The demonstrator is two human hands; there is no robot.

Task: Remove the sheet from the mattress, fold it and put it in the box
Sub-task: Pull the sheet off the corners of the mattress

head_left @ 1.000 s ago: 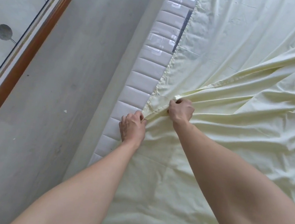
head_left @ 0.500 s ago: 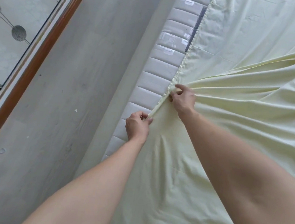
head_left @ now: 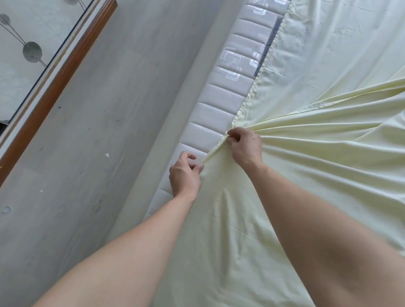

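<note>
A pale yellow sheet (head_left: 326, 167) covers the top of a mattress whose quilted white side (head_left: 216, 114) shows along its left edge. My right hand (head_left: 244, 146) grips the sheet's hem at that edge, and folds fan out from it to the right. My left hand (head_left: 185, 174) pinches the same hem a little nearer to me, with the hem stretched taut between both hands. No box is in view.
A grey wood-look floor (head_left: 84, 140) runs along the left of the bed. A brown wooden frame (head_left: 40, 109) with a patterned glass panel (head_left: 21, 31) stands at the far left.
Both hands have worked along the hem away from me, and the stretch of hem between them has lengthened. The camera has swung right, so the floor and frame sit further right.
</note>
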